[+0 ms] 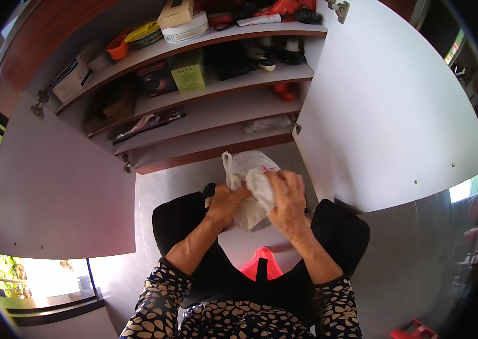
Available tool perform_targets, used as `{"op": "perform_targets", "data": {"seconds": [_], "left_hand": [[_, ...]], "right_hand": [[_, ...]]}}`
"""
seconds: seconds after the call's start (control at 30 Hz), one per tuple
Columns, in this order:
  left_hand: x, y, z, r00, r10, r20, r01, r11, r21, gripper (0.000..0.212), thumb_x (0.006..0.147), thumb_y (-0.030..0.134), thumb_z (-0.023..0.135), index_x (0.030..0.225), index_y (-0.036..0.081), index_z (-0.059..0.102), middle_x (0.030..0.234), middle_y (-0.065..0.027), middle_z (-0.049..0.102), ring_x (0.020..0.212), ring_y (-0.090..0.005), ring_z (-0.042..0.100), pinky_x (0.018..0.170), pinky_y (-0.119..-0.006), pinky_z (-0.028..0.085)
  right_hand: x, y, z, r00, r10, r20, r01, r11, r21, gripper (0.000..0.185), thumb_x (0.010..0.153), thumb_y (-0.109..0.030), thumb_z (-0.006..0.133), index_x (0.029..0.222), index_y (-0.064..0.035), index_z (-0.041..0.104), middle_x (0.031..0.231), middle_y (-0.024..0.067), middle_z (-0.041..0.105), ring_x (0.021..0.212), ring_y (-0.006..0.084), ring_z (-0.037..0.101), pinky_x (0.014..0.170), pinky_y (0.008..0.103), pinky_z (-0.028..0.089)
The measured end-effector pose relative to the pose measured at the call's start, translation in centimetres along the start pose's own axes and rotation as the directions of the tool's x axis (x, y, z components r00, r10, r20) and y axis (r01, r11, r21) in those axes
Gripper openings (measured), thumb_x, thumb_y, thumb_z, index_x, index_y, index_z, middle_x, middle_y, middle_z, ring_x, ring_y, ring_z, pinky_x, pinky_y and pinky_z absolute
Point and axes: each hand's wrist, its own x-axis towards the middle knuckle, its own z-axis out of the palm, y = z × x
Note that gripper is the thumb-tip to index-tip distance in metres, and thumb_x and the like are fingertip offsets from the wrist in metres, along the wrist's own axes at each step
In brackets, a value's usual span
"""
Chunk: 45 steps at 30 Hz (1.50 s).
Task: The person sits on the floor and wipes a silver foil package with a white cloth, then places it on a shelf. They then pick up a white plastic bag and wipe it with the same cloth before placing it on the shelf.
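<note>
Between my knees I hold up a white plastic bag (251, 161) that bears red print. My left hand (227, 202) grips it on the left, below a looped handle that sticks up. My right hand (287, 201), slightly blurred, clasps a bunched part of the bag on the right. What the bag contains cannot be made out. Straight ahead stands a low cabinet with shelves (230, 101), its left door (69, 182) and right door (387, 106) swung wide on both sides of me.
On the shelves are a green box (188, 72), a round white container (186, 29), an orange scoop-like item (118, 45) and a clear plastic bag (268, 124). Beneath me shows a pink plastic seat (262, 262). A red plastic stool (415, 330) stands on the grey floor behind right.
</note>
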Motion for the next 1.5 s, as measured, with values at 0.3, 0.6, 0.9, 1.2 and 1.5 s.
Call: {"op": "perform_targets", "data": {"seconds": [0.3, 0.6, 0.9, 1.2, 1.5], "left_hand": [[0.0, 0.3, -0.7, 0.993, -0.114, 0.013, 0.114, 0.968, -0.225, 0.039, 0.077, 0.009, 0.077, 0.109, -0.005, 0.060, 0.100, -0.0118, 0.066, 0.089, -0.0212, 0.065, 0.080, -0.032, 0.055], [-0.8, 0.8, -1.8, 0.986, -0.144, 0.082, 0.161, 0.725, -0.670, 0.051, 0.084, 0.010, 0.071, 0.129, 0.002, 0.047, 0.122, -0.0110, 0.058, 0.112, -0.0245, 0.058, 0.099, -0.041, 0.048], [-0.6, -3.0, -1.9, 0.961, -0.141, 0.239, 0.278, 0.490, -0.826, 0.056, 0.091, 0.035, 0.061, 0.135, 0.007, 0.041, 0.128, -0.0100, 0.055, 0.118, -0.0276, 0.054, 0.104, -0.047, 0.042], [0.0, -4.8, -3.1, 0.961, -0.275, 0.000, 0.188, 0.656, -0.731, 0.056, 0.090, 0.037, 0.062, 0.136, 0.011, 0.041, 0.132, -0.0114, 0.050, 0.123, -0.0310, 0.048, 0.105, -0.052, 0.038], [-1.2, -4.9, -0.6, 0.970, -0.234, 0.063, 0.201, 0.633, -0.748, 0.044, 0.092, 0.020, 0.062, 0.130, 0.009, 0.044, 0.122, -0.0094, 0.055, 0.111, -0.0270, 0.057, 0.094, -0.044, 0.051]], "right_hand": [[-0.4, 3.8, 2.0, 0.992, 0.116, -0.039, -0.121, 0.979, -0.161, 0.045, 0.069, -0.003, 0.066, 0.112, -0.0103, 0.060, 0.104, 0.0092, 0.053, 0.097, 0.0321, 0.051, 0.078, 0.0433, 0.042], [0.3, 3.7, 0.2, 0.637, 0.684, 0.355, -0.608, 0.163, 0.777, 0.033, 0.096, -0.018, 0.051, 0.125, -0.0021, 0.054, 0.100, 0.0030, 0.061, 0.080, 0.0093, 0.055, 0.064, 0.0219, 0.044], [-3.2, -0.3, 4.7, 0.564, 0.444, 0.696, -0.517, -0.467, 0.717, 0.027, 0.095, -0.017, 0.055, 0.117, -0.0029, 0.057, 0.105, 0.0041, 0.064, 0.090, 0.0132, 0.063, 0.074, 0.0276, 0.052], [-1.3, -0.8, -1.0, 0.525, 0.133, 0.841, -0.840, 0.241, 0.487, 0.027, 0.091, -0.008, 0.056, 0.117, -0.0003, 0.057, 0.084, 0.0032, 0.059, 0.071, 0.0130, 0.055, 0.065, 0.0277, 0.046], [-2.0, -0.7, 2.3, 0.975, 0.052, 0.215, -0.043, 0.998, -0.049, 0.053, 0.065, 0.004, 0.062, 0.115, -0.0115, 0.061, 0.099, 0.0078, 0.049, 0.092, 0.0278, 0.052, 0.074, 0.0386, 0.045]]}}
